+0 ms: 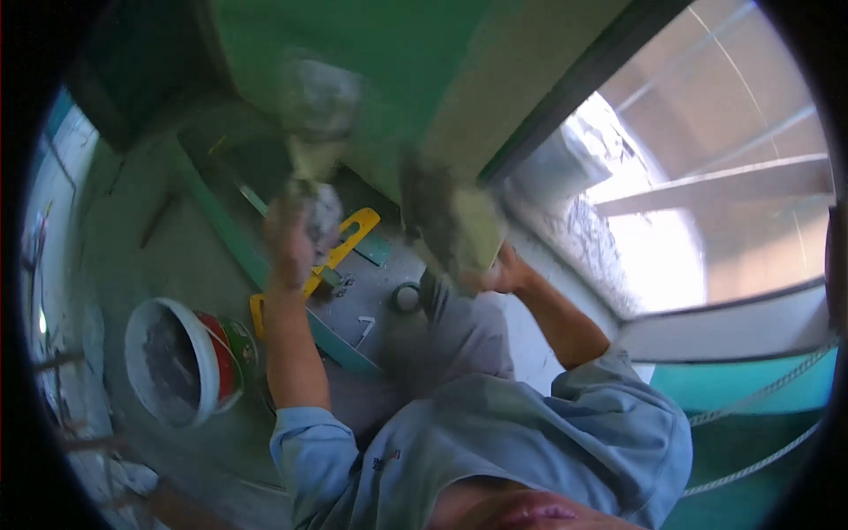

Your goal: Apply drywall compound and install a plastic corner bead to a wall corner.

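My left hand (290,243) is closed round the handle of a flat-bladed tool (322,97). The blade is wide and grey, blurred by motion, and raised toward the green wall. In my right hand (496,272) is a pale yellow board (477,225), gripped at its near edge. A dark grey patch, like wet mortar, covers part of the board's face. Blur hides the exact shape of both. Below my left hand, a yellow spirit level (358,231) slants across the floor, partly behind the hand and forearm.
A white bucket (208,353) with grey residue inside stands at the left. Several small loose pieces and a roll of tape (406,297) lie near my knees. A long green strip (234,234) crosses the floor. On the right are a bright window opening (654,256) and ropes (760,384).
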A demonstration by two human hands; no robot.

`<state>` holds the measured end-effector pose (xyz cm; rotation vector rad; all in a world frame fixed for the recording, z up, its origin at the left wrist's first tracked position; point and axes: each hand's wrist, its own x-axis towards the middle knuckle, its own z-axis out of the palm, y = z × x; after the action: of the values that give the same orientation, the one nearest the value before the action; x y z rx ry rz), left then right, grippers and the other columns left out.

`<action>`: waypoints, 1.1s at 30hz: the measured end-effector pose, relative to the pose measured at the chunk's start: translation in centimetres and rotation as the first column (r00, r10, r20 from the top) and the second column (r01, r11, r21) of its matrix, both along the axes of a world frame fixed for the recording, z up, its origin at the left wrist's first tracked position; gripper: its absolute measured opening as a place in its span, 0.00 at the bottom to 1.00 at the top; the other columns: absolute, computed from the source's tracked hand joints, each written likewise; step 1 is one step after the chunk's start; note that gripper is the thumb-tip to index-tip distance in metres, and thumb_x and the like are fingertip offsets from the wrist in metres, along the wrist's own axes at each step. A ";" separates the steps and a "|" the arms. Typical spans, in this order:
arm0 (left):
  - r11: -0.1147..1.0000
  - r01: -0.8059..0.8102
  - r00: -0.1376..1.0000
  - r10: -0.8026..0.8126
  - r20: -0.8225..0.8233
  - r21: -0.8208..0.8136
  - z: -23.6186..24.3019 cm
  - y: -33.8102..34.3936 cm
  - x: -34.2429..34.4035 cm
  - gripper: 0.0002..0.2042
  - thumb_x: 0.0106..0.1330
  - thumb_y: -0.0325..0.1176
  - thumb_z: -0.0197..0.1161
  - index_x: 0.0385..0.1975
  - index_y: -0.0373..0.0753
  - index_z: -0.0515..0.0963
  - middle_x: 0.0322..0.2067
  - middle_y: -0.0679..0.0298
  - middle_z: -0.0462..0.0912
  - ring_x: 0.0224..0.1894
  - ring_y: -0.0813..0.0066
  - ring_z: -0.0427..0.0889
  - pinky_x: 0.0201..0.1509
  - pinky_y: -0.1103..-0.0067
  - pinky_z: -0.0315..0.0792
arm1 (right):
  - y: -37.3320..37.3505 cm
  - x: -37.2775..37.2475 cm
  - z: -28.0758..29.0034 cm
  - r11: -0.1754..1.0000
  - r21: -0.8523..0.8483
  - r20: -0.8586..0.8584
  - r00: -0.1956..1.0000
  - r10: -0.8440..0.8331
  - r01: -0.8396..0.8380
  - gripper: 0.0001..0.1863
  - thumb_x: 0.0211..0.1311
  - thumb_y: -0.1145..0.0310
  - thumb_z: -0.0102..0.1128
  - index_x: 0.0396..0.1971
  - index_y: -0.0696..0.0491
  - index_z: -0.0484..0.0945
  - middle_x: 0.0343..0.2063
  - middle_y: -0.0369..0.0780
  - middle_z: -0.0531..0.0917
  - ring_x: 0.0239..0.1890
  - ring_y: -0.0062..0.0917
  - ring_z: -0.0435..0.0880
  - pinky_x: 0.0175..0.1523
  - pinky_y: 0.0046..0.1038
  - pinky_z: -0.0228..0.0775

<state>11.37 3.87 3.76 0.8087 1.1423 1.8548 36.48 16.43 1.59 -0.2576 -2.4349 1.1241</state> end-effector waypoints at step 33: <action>0.953 -0.126 0.953 0.193 0.232 -0.275 1.8 -2.0 -1.6 0.15 0.64 0.47 0.40 0.25 0.42 0.63 0.14 0.71 0.58 0.12 0.84 0.55 0.13 0.86 0.48 | 9.2 -14.0 -3.6 -0.006 -0.970 -0.085 0.363 -0.928 -0.242 0.20 0.57 0.58 0.41 0.38 0.60 0.70 0.35 0.46 0.75 0.37 0.36 0.74 0.44 0.34 0.70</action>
<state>9.81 1.89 5.59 0.3242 1.2765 1.8278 22.43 25.61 -2.00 -0.6624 -0.1826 1.7266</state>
